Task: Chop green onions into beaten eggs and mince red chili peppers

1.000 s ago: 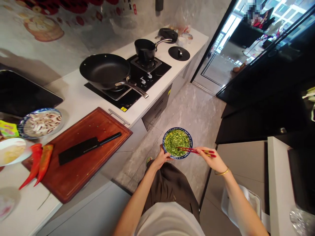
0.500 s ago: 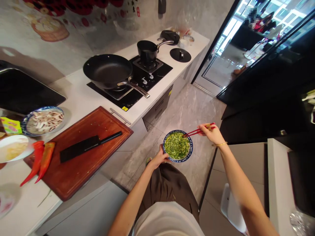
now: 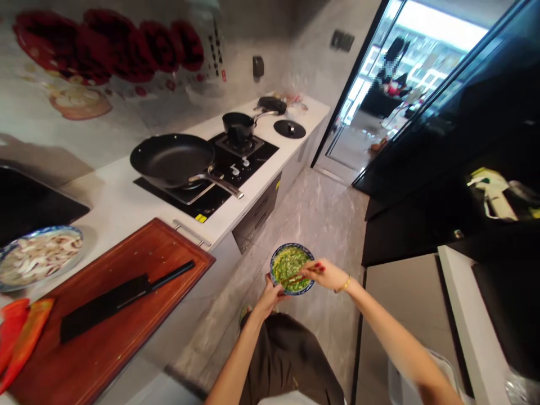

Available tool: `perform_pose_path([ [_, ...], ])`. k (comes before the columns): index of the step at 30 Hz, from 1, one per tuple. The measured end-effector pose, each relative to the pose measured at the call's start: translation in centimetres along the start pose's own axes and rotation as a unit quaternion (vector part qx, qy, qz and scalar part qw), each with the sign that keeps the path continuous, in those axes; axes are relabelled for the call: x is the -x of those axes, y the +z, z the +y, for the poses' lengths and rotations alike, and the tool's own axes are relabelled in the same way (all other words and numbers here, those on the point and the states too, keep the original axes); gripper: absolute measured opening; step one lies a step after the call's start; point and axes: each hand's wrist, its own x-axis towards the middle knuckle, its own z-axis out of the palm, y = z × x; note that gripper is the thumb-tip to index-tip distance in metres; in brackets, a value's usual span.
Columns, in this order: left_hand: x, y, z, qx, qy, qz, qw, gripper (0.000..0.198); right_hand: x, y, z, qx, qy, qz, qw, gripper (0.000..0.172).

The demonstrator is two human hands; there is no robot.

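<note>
**Position.** The person stands in a narrow kitchen. The round blue-rimmed ceramic bowl (image 3: 290, 246) is held in the air over the grey tiled floor (image 3: 324, 219), in front of the body and well apart from the white bench (image 3: 122, 197).

**Hands.** The left hand (image 3: 270, 295) supports the bowl from below at its near edge, fingers clenched on the wall. The right hand (image 3: 329, 275) has its fingers pinched on a pair of red chopsticks (image 3: 297, 277), whose tips lie in the chopped green mixture (image 3: 289, 261).

**Surroundings.** On the bench:
- a black frying pan (image 3: 171, 160) and a small black saucepan (image 3: 236, 122) on the black hob (image 3: 248, 160)
- a reddish wooden cutting board (image 3: 105, 349) bearing a black cleaver (image 3: 113, 298)
- a blue-rimmed plate of sliced mushrooms (image 3: 73, 232)
- red peppers (image 3: 21, 337)

**Assessment.** The work appears to be stirring. The bowl has no support beneath it, so the left grip should be firm and the rim level. The strokes are best kept short and circular, with the tips below the rim and scraping the wall to avoid spills onto the floor.
</note>
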Motion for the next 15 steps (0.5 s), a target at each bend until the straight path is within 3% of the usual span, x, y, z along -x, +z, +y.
perform_pose_path([
  [4, -1.2, 0.3, 1.1, -0.005, 0.042, 0.02, 0.999, 0.048, 4.2, -0.1, 4.7, -0.141, 0.082, 0.138, 0.977, 0.04],
  [8, -2.1, 1.3, 1.7, 0.007, 0.06, 0.034, 0.998, 0.046, 5.2, -0.4, 8.0, -0.28, 0.101, 0.288, 0.91, 0.039],
  [11, -2.0, 1.9, 2.0, -0.009, 0.063, 0.034, 0.997, 0.047, 4.7, -1.4, 8.9, -0.333, 0.1, 0.341, 0.873, 0.042],
  [15, -1.0, 2.0, 2.5, -0.037, 0.069, 0.011, 0.997, 0.046, 4.5, -2.6, 9.5, -0.308, 0.113, 0.36, 0.874, 0.042],
])
